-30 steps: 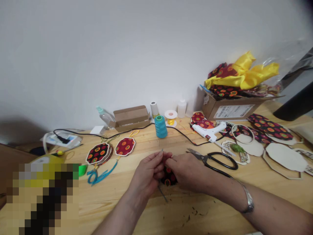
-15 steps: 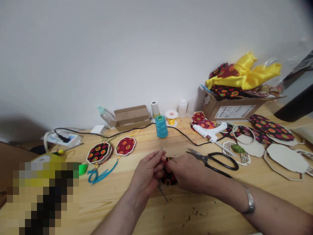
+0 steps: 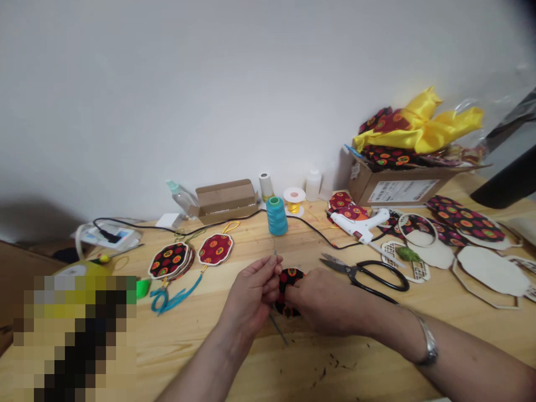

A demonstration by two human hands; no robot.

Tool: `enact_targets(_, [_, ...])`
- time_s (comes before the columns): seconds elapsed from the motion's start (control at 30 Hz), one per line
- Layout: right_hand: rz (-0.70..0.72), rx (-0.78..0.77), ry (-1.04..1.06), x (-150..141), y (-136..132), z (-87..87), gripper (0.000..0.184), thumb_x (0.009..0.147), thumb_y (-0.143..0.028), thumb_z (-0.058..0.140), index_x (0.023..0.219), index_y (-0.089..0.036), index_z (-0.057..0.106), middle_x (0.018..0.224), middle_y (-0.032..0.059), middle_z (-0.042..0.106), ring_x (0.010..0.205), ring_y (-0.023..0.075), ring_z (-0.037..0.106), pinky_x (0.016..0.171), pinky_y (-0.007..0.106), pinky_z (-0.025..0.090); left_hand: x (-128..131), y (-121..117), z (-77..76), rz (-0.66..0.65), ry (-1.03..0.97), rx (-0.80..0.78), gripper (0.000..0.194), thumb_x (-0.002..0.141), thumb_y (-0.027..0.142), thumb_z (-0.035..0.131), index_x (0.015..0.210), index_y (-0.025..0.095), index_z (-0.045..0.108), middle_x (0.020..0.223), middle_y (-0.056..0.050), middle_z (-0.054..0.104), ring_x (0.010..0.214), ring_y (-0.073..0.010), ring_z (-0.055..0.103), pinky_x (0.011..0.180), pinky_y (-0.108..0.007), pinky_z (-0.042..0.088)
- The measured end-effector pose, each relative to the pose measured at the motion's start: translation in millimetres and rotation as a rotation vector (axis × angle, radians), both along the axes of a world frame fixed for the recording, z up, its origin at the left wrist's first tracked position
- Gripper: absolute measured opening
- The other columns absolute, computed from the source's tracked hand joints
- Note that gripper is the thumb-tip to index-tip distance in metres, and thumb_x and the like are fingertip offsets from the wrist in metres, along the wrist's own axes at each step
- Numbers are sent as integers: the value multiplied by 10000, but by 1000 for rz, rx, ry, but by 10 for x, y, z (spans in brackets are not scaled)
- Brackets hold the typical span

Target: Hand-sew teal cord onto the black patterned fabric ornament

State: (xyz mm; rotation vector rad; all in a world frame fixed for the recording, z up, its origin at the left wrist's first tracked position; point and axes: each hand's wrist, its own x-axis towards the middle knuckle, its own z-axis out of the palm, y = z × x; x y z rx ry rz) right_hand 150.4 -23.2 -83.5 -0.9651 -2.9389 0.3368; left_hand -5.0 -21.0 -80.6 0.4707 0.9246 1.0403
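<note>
My left hand (image 3: 255,287) pinches a thin bundle of blue-grey thread (image 3: 278,329). A short end pokes up above the fingertips, and the longer tail hangs below onto the wood. Close on its right, my right hand (image 3: 320,298) is closed with curled fingers; what they grip is hidden. Between and beneath both hands lies a black fabric piece with red and orange round motifs (image 3: 292,276), partly covered. A teal thread cone (image 3: 277,216) stands just beyond my hands. Black-handled scissors (image 3: 355,272) lie with blades apart to the right of my right hand.
Left lie finished-looking fabric pendants (image 3: 215,249) with teal tassels. A white glue gun (image 3: 360,226) rests at right, near wooden frames (image 3: 419,229) and board shapes. A cardboard box (image 3: 393,187) overflows with fabric. A black cable (image 3: 310,226) crosses the table (image 3: 188,357).
My right hand has shifted slightly down, its fingers curling, uncovering more of the black fabric piece. The left hand keeps its pinch on the thread, almost unmoved.
</note>
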Motion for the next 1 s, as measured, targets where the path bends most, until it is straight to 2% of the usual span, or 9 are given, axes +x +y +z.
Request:
enact_targets(0.13, [52, -30, 4, -1, -10, 59, 117, 727, -177, 507, 732, -177, 624, 637, 28, 636, 506, 126, 500, 445, 258, 166, -2, -9, 8, 0, 14, 8, 193, 677, 231, 699, 775, 76, 638, 589, 35, 494, 371, 29, 236, 342, -117, 140])
enact_targets(0.23, [1, -71, 108, 10, -12, 126, 247, 816, -291, 460, 677, -168, 623, 632, 30, 635, 508, 114, 483, 469, 253, 220, 2, -15, 20, 2, 25, 22, 187, 685, 236, 692, 773, 78, 642, 591, 32, 499, 371, 28, 242, 344, -120, 145])
enact_targets(0.33, [-173, -71, 253, 20, 19, 149, 382, 871, -326, 380, 606, -157, 598, 592, 33, 611, 537, 114, 492, 524, 250, 292, 13, -16, 33, 25, 63, 44, 189, 679, 243, 697, 766, 83, 647, 591, 31, 502, 371, 26, 255, 347, -124, 145])
enact_targets(0.47, [-489, -17, 507, 26, 120, 84, 290, 824, -179, 407, 607, -139, 594, 648, 53, 616, 660, 136, 533, 640, 258, 364, 32, -24, 57, 40, 135, 83, 199, 670, 265, 703, 746, 88, 653, 582, 29, 502, 380, 20, 281, 357, -130, 147])
enact_targets(0.53, [-596, -116, 684, 29, 177, 51, 214, 807, -174, 435, 735, -141, 633, 744, 57, 643, 730, 145, 559, 677, 259, 395, 38, -34, 71, 44, 169, 97, 209, 666, 279, 704, 743, 90, 658, 576, 26, 505, 384, 16, 290, 363, -134, 158])
enact_targets(0.63, [-676, -370, 916, 36, 244, 39, 211, 809, -201, 456, 897, -143, 639, 785, 44, 650, 743, 140, 581, 702, 263, 432, 43, -49, 83, 48, 205, 107, 225, 659, 296, 707, 750, 95, 665, 569, 27, 504, 386, 11, 294, 367, -142, 165])
enact_targets(0.7, [-689, -487, 1010, 39, 267, 52, 209, 807, -241, 479, 877, -141, 649, 735, 31, 640, 723, 140, 581, 707, 272, 442, 45, -54, 83, 45, 220, 106, 230, 657, 304, 706, 752, 98, 667, 565, 29, 502, 387, 7, 295, 368, -147, 167])
enact_targets(0.8, [-654, -583, 1103, 38, 270, 75, 209, 785, -314, 535, 804, -155, 669, 735, 22, 652, 732, 145, 582, 705, 279, 448, 47, -55, 77, 41, 243, 107, 232, 663, 311, 700, 750, 99, 664, 564, 30, 499, 393, 3, 299, 372, -151, 172])
enact_targets(1.0, [-643, -677, 1139, 28, 238, 103, 193, 696, -320, 638, 784, -154, 682, 751, 21, 673, 718, 138, 584, 684, 274, 455, 58, -56, 67, 32, 277, 114, 217, 677, 308, 689, 730, 100, 657, 558, 30, 496, 402, -1, 308, 379, -150, 179])
